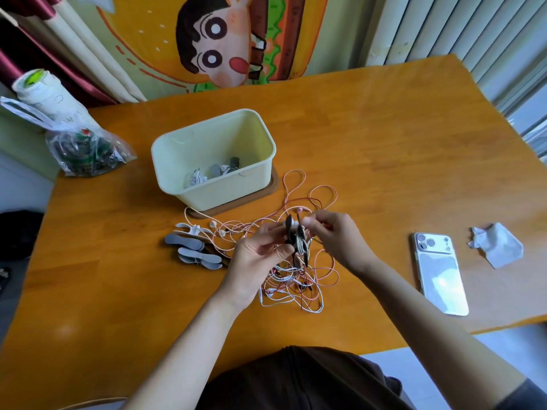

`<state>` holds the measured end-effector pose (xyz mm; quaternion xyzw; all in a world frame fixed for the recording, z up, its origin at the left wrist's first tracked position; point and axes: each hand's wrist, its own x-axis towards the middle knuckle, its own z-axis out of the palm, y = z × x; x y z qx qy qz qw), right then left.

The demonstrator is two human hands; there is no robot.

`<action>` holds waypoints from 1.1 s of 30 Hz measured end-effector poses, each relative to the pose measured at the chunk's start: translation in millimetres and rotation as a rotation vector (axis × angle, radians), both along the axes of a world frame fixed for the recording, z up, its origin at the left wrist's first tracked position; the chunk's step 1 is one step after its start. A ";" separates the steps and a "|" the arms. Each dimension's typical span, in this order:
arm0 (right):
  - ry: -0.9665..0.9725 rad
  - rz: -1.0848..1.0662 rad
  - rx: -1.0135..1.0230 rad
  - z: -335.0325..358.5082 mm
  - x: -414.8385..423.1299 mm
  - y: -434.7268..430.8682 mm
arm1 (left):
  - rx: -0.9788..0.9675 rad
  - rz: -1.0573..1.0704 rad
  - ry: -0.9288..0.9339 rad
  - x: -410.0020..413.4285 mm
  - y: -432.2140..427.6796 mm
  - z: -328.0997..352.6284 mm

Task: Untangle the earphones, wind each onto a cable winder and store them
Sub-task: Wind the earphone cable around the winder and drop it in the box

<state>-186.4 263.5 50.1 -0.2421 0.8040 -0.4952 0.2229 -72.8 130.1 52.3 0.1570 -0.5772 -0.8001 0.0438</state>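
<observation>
Two hands: both raised over the tangle at centre frame, meeting on one winder
left hand (260, 250): fingers curled round the dark winder (296, 239), gripping it from the left
right hand (334, 238): thumb and forefinger pinch the winder's upper right edge, other fingers loosely curled
winder: held roughly upright above the tabletop (384, 143), white cable wrapped round its middle, a white bit showing at the top; earbud or plug, cannot tell
tangle (296, 281): pink, white and dark red earphone cables heaped on the tabletop under and just below the hands, pink loops spreading up toward the box
box (225, 192): pale yellow, open, upper left of centre, standing on a brown lid (273, 186)
stored earphones (213, 173): wound white cables and grey winders lying in the box bottom
spare winders (192, 250): grey ones piled left of the left hand, a white one just above them, beside the tangle's left edge
phone (441, 273): face down, right side of frame, well apart from the tangle
cloth (497, 245): crumpled, pale grey, just right of the phone
bag (83, 149): clear plastic with dark contents, upper left, at the tabletop edge
</observation>
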 end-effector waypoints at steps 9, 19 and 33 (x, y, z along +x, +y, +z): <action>-0.133 0.038 -0.045 -2.4 27.2 -5.4 | 0.456 0.406 0.037 -13.4 -16.5 19.9; 0.278 0.197 0.103 22.9 46.8 -12.9 | -0.080 0.592 -0.174 -2.7 -35.2 4.5; 0.191 0.279 0.160 72.3 10.6 -40.9 | -0.720 0.164 -0.134 17.7 -57.8 9.2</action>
